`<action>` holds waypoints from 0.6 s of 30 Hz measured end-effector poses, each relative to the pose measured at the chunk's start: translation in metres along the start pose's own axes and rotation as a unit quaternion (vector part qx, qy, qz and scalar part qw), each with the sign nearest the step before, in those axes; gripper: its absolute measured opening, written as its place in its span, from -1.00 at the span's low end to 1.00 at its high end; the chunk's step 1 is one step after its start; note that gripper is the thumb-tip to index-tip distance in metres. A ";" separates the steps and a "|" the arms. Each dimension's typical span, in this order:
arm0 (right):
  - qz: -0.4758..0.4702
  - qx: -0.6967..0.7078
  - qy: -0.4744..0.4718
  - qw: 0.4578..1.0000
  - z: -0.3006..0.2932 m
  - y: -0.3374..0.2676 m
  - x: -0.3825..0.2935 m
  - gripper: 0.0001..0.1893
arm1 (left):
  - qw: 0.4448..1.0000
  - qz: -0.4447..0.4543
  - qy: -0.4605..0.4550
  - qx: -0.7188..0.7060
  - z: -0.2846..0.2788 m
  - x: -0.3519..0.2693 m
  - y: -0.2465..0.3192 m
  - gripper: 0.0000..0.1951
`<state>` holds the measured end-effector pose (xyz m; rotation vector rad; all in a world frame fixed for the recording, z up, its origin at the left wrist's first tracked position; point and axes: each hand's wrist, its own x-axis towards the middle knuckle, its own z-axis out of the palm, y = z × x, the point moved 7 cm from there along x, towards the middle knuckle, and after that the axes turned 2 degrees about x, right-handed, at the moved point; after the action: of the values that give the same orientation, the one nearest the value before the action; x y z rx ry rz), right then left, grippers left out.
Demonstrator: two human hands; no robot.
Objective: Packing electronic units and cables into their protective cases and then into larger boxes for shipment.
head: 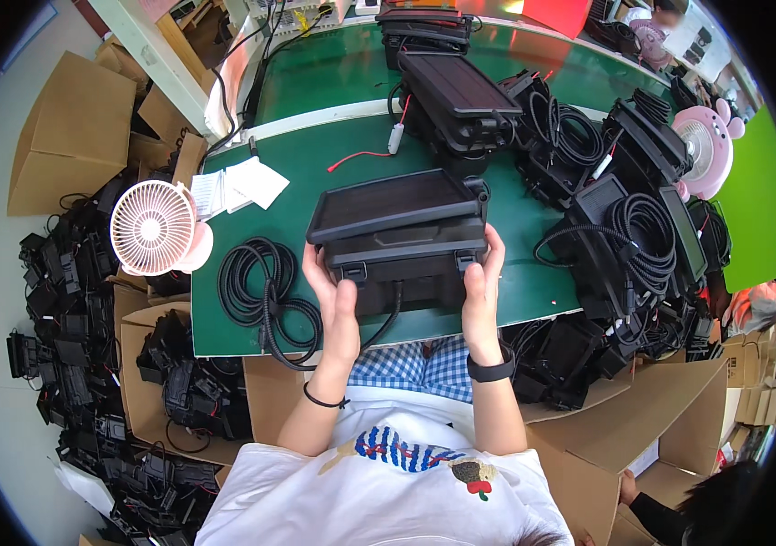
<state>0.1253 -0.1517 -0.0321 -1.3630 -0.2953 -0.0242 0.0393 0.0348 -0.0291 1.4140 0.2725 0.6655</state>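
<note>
Both of my hands hold a black plastic case (pixel 405 259) with a dark solar panel (pixel 391 205) on its top, near the front edge of the green table (pixel 361 147). My left hand (pixel 338 307) grips its left side, thumb by a front latch. On the right side is my right hand (pixel 482 300), its thumb beside the other latch. The lid looks closed. From the case's front a black cable runs down and left to a coiled black corrugated cable (pixel 258 283) on the table.
Similar cases with panels and coiled cables (pixel 644 235) crowd the table's right and back. A pink fan (pixel 152 228) and white papers (pixel 255 182) are at the left. Cardboard boxes (pixel 661 409) stand beside the table; a person's hand (pixel 628 487) touches one at lower right.
</note>
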 end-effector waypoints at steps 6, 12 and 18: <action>0.025 -0.047 -0.002 0.999 -0.001 -0.007 -0.003 -0.16 | 0.999 0.023 0.008 0.038 -0.004 0.007 -0.002 0.16; 0.026 -0.043 -0.035 0.998 -0.002 -0.007 -0.004 -0.06 | 0.997 0.063 0.015 0.051 -0.008 0.004 -0.011 0.09; -0.001 0.006 -0.041 0.999 -0.001 0.001 -0.005 -0.08 | 0.992 0.109 0.002 0.057 -0.012 -0.002 -0.011 -0.08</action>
<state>0.1211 -0.1535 -0.0348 -1.3543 -0.3644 0.0323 0.0344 0.0431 -0.0423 1.5668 0.1624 0.8416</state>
